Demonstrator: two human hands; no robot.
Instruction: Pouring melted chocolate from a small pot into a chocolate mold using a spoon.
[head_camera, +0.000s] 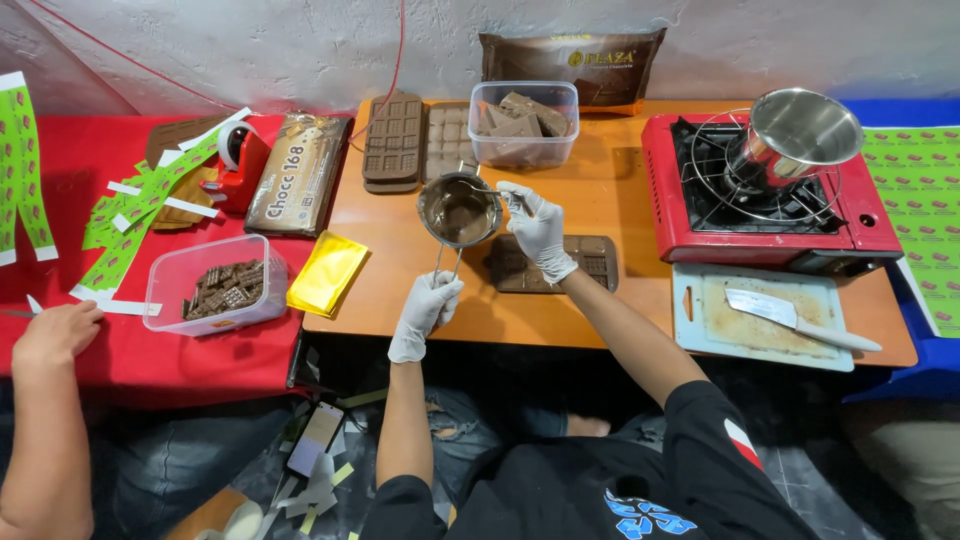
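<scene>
Left gloved hand (425, 310) clenched on wire handle of small steel pot of melted chocolate (458, 208); right gloved hand (535, 225) grasping spoon over brown mould (555, 264) beneath, filling unfinished

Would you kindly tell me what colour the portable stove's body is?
The stove is red with a black burner, seen in the head view.

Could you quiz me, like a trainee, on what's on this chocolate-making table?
1. True or false: the left hand grips the handle of the small metal pot.
2. What lies on the white cutting board? A) a knife B) a spoon C) scissors
3. What does the right hand hold over the pot?

Key:
1. True.
2. A, a knife.
3. A spoon, its bowl inside the pot, above the brown mould.
</scene>
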